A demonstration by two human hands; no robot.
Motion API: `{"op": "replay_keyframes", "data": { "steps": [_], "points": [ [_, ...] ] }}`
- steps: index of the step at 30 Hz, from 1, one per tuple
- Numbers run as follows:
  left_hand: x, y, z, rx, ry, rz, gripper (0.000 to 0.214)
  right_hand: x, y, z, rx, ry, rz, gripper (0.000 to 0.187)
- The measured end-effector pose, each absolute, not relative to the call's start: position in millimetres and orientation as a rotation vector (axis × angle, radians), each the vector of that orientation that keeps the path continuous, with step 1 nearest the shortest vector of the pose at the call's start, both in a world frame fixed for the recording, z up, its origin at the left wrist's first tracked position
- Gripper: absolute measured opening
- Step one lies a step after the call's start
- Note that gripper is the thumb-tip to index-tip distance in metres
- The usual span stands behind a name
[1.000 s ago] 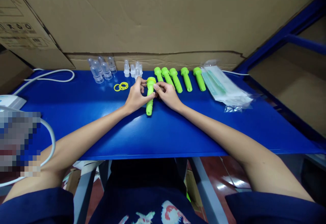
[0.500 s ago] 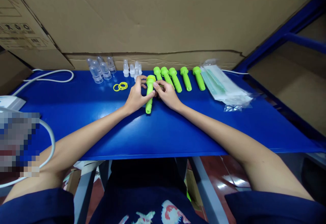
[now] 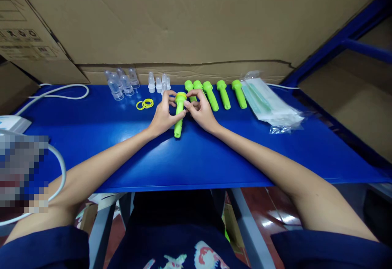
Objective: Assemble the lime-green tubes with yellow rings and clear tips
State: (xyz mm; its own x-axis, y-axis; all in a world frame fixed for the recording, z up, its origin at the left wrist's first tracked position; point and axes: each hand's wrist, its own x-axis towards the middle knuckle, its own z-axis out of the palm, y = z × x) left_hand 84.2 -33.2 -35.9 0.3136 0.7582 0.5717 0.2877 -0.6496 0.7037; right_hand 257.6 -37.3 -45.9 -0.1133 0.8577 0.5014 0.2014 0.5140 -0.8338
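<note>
A lime-green flashlight-shaped piece [image 3: 178,118] is held between my hands above the blue table, its wide head pointing away from me. A yellow ring [image 3: 181,96] sits around that head. My left hand [image 3: 165,113] wraps its thumb and fingers round the left side of the piece. From the right, my right hand [image 3: 200,110] presses thumb and fingertips against the head near the ring. Several like green pieces [image 3: 211,97] lie in a row just behind my right hand. Loose yellow rings [image 3: 148,103] rest left of my left hand.
Clear plastic caps [image 3: 126,85] stand at the back left, with smaller translucent caps [image 3: 151,83] beside them. At right lies a clear bag of flat white and green items [image 3: 269,101]. A white cable [image 3: 61,158] loops at left. Cardboard [image 3: 183,20] walls the back.
The right index finger has lifted and now arches over toward the ring. The green piece has shifted very slightly toward me, still in my left hand.
</note>
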Motion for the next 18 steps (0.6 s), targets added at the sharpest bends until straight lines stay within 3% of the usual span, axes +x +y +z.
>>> {"op": "replay_keyframes", "data": {
  "steps": [18],
  "points": [
    [82.9, -31.5, -36.8, 2.103, 0.914, 1.300, 0.050, 254.0, -40.3, -47.6, -0.868, -1.605, 0.798, 0.046]
  ]
}}
